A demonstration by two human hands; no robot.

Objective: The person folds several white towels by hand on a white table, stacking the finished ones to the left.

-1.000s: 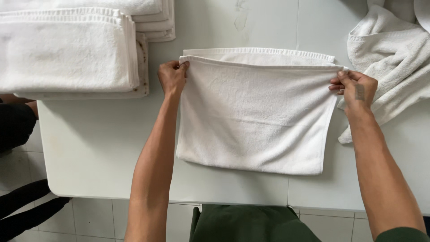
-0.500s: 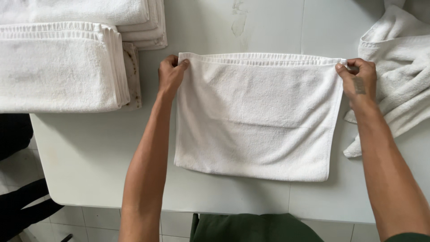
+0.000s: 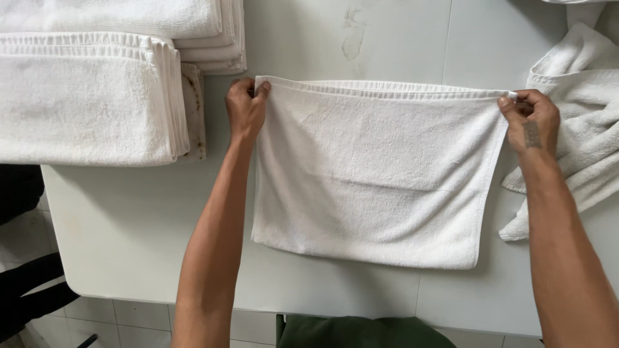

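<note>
Two hands pinching far corners of folded white towel (image 3: pixel 377 174): left hand (image 3: pixel 245 106), right hand (image 3: pixel 532 119), fingers closed on hem. Towel lying flat on worktop (image 3: pixel 129 245) between them. Advice: keep tension even, edges aligned. Folded stack (image 3: pixel 84 96) just left of left hand.

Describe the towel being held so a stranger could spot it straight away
On the pale table, look between the folded stack at far left and the crumpled towels at right. The white towel lies flat in the middle, its top corners pinched by the left hand and right hand.
</note>
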